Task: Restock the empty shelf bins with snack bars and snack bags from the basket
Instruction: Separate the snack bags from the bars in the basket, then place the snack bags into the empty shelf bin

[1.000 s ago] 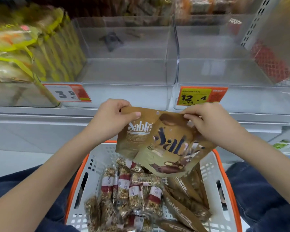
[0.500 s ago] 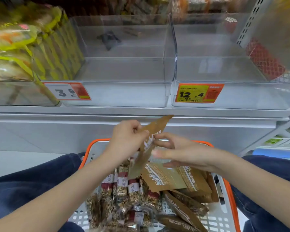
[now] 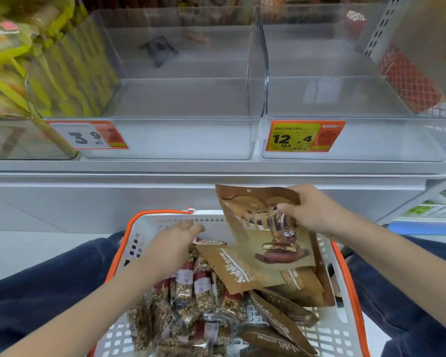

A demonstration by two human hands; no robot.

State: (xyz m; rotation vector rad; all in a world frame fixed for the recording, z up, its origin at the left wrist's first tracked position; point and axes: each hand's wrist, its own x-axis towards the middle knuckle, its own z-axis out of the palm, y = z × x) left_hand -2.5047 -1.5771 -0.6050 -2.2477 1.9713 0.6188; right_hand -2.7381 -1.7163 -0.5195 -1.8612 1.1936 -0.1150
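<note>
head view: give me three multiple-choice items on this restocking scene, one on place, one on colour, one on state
1. Where is the brown foil snack bag that the right hand grips?
A. in the clear bin tagged 12.4
B. above the basket, below the shelf
C. on the floor

2. What colour is the rim of the white plastic basket?
A. orange
B. green
C. black

3. What is the state of the clear plastic bin with the orange and yellow 12.4 tag?
A. full of bags
B. holds no snack bags
C. tipped over

Answers: 1 B, the bag hangs over the basket's far end, under the shelf edge. 2 A, an orange band edges it. 3 B, its bare floor shows through the clear walls.
</note>
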